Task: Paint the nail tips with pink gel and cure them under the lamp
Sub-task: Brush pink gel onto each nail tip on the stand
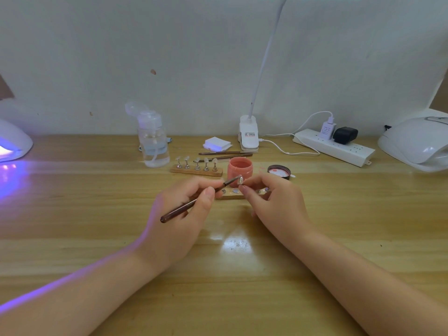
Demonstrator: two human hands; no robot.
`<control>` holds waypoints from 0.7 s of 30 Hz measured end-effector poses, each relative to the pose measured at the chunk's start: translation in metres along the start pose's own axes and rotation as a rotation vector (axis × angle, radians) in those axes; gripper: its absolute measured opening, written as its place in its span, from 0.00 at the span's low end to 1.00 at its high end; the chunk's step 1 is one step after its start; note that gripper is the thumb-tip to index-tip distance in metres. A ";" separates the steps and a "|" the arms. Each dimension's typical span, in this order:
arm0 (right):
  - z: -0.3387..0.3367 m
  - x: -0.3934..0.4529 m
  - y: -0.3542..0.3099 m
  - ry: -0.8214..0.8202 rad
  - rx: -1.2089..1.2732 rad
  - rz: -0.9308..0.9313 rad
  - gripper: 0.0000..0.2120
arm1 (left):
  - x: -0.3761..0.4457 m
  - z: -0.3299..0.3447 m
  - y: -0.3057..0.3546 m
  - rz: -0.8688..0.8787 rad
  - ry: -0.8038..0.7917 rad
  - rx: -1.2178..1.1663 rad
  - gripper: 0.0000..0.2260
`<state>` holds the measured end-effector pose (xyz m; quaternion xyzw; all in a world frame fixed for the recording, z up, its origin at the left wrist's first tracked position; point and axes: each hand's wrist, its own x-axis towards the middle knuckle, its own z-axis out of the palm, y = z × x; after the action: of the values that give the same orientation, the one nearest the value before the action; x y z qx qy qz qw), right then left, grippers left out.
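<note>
Left hand [184, 204] grips slim dark-brown brush [194, 202], tip aimed up-right at small nail tip [240, 180] pinched by right hand [269, 200].

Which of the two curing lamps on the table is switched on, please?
The curing lamp at the far left edge is on: it casts violet light onto the table. The one at the far right shows no glow.

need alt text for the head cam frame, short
Over a wooden table, the left hand holds a brush to a nail tip pinched by the right hand, in front of an open jar of pink gel. A stand of five nail tips sits behind; a curing lamp glows purple at far left.
</note>
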<state>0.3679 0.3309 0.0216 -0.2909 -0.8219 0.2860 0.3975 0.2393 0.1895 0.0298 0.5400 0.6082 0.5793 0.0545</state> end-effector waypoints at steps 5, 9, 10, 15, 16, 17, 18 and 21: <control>0.000 0.000 0.000 -0.003 -0.011 -0.011 0.02 | -0.002 -0.004 0.000 0.026 0.007 -0.040 0.11; 0.000 0.000 0.002 0.002 -0.034 -0.013 0.02 | 0.000 -0.002 0.001 0.018 0.022 -0.080 0.11; 0.000 0.000 0.002 0.003 -0.040 -0.016 0.02 | 0.000 -0.001 0.001 0.009 0.019 -0.080 0.09; 0.000 0.000 0.001 0.018 -0.072 -0.040 0.03 | -0.001 0.000 0.000 -0.030 -0.004 -0.053 0.09; 0.000 0.000 0.001 0.021 -0.073 -0.041 0.03 | -0.001 -0.001 0.000 -0.022 0.004 -0.059 0.08; 0.000 0.000 0.001 0.023 -0.073 -0.037 0.03 | -0.001 -0.002 0.001 -0.012 0.018 -0.068 0.09; 0.001 0.000 0.002 0.024 -0.071 -0.032 0.03 | -0.001 -0.002 0.001 -0.007 0.032 -0.081 0.09; 0.001 0.000 0.002 0.021 -0.059 -0.023 0.02 | 0.000 -0.001 0.002 -0.007 0.037 -0.104 0.10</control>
<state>0.3678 0.3325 0.0196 -0.2960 -0.8292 0.2538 0.4006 0.2397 0.1882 0.0315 0.5235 0.5801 0.6197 0.0730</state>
